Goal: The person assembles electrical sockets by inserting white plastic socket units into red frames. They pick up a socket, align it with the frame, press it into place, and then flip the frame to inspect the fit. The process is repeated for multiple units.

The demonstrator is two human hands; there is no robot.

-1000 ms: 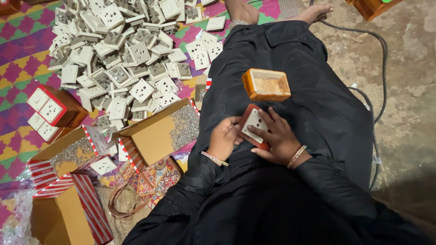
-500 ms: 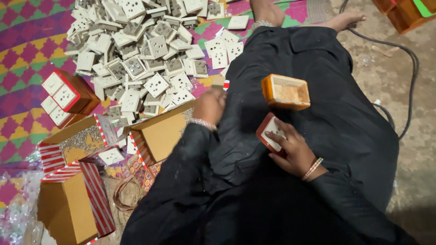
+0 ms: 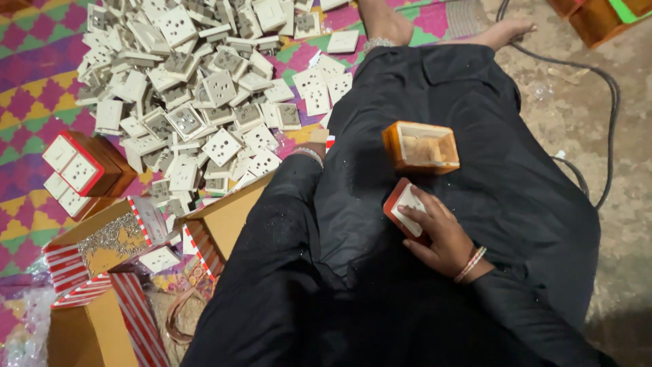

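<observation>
I sit on the floor with a black garment over my lap. My right hand [image 3: 445, 238] rests on my lap and grips a small red-edged box [image 3: 402, 204] with a white socket plate in it. An open orange box [image 3: 421, 147] lies on my lap just above it. My left hand [image 3: 316, 138] reaches out to the edge of the pile of white socket plates [image 3: 204, 88]. Only its bangled wrist and a sliver of hand show, so its fingers are hidden.
An open brown carton [image 3: 227, 217] stands by my left knee. Red boxes filled with sockets [image 3: 76, 170] and red-striped cartons [image 3: 102, 245] lie at the left on a patterned mat. A black cable [image 3: 601, 129] runs over the bare floor at the right. My feet [image 3: 387, 27] are at the top.
My left hand let go of the red-edged box and moved up and left to the socket pile. My right hand keeps the box on my lap.
</observation>
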